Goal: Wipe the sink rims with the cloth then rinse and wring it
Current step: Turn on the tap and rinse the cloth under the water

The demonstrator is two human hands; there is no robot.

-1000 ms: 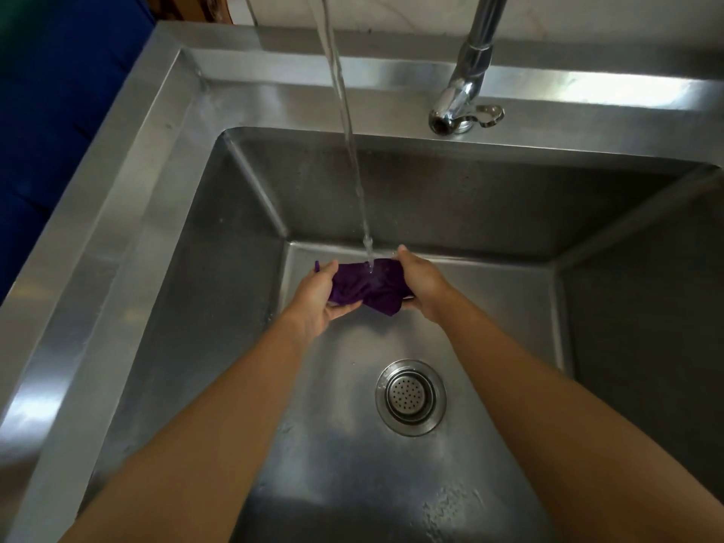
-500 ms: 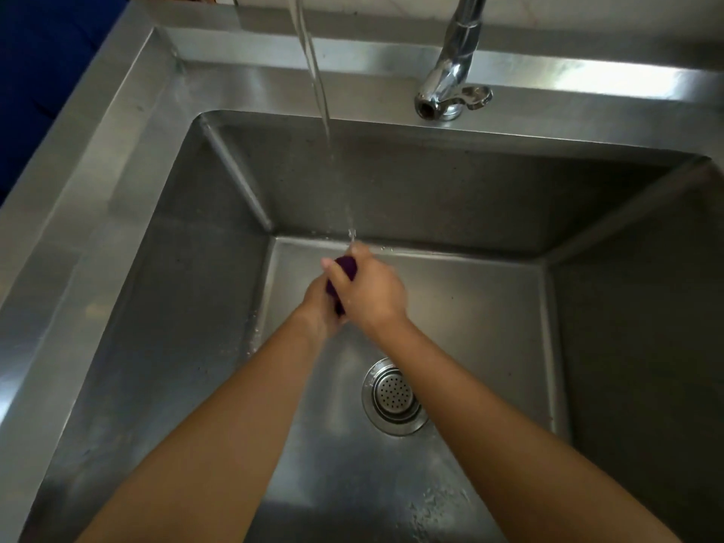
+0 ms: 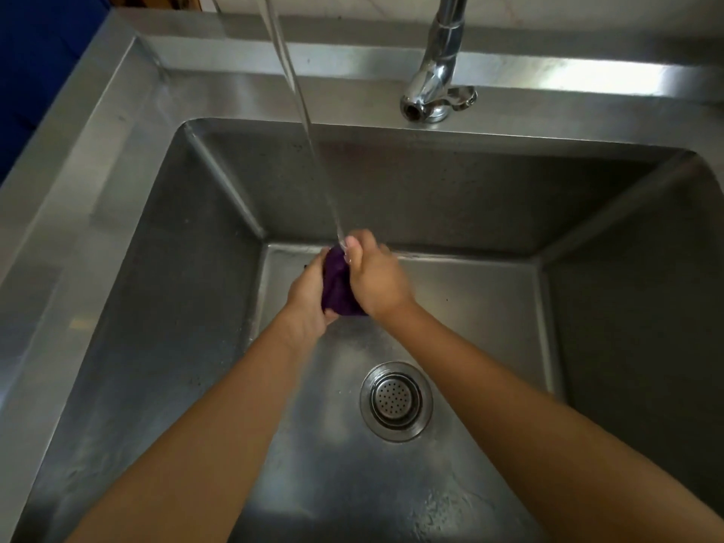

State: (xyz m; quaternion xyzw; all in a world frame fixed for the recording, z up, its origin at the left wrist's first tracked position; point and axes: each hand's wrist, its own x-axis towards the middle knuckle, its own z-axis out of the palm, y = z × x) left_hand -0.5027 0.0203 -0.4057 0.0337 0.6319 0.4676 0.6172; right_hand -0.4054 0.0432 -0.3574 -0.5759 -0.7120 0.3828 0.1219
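Observation:
A bunched purple cloth is pressed between my two hands, low inside the steel sink. My left hand grips it from the left and below. My right hand closes over it from the right, covering most of the cloth. A stream of water falls from above the frame and lands on the cloth's top and my right thumb.
The chrome tap base stands on the back rim, right of centre. A round drain strainer sits in the basin floor, near and to the right of my hands. A blue surface lies beyond the left rim.
One second ago the cloth was stretched wide between my hands. They came together and bunched it up, and more purple now shows between them than half a second ago.

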